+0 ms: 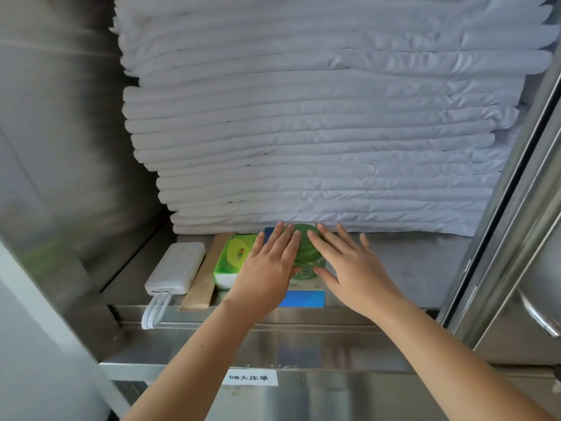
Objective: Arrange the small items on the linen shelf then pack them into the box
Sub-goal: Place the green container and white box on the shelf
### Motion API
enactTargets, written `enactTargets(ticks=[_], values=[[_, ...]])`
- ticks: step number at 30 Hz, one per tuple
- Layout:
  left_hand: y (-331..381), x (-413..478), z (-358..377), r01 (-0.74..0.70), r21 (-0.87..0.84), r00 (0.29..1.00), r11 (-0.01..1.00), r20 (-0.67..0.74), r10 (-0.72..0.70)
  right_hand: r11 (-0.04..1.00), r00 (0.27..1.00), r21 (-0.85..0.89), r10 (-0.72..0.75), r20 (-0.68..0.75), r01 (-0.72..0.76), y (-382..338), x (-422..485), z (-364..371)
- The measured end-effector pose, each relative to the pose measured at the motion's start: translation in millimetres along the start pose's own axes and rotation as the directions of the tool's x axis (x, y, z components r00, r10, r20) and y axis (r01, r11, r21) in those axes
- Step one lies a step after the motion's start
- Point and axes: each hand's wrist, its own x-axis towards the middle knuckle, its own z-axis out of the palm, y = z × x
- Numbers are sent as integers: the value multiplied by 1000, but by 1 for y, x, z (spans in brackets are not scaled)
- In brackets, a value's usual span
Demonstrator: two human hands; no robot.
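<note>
On the steel shelf (409, 262) in front of the folded linen lies a row of small items. A white power bank (177, 267) with dangling white cables is at the left. Beside it lie a flat wooden strip (209, 271) and a green tissue pack (232, 256). A round green container (305, 249) lies on a blue box (303, 297). My left hand (270, 265) and my right hand (349, 265) lie flat with straight fingers on either side of the green container, touching it.
A tall stack of folded white sheets (318, 117) fills the back of the shelf. Steel walls close the left side, and a steel door frame (516, 208) stands at the right. A white label (250, 377) is stuck on the shelf's front edge.
</note>
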Motion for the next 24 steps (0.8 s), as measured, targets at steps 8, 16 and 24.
enactTargets(ticks=[8, 16, 24], values=[[-20, 24, 27, 80, 50, 972, 996, 217, -89, 997, 999, -48, 54, 7, -53, 7, 30, 7], [-32, 51, 40, 97, 47, 950, 994, 292, -107, 993, 995, -65, 96, 17, -95, 18, 56, 14], [-34, 57, 48, 119, 14, 951, 993, 285, -118, 990, 992, -53, 129, 9, -128, 21, 63, 21]])
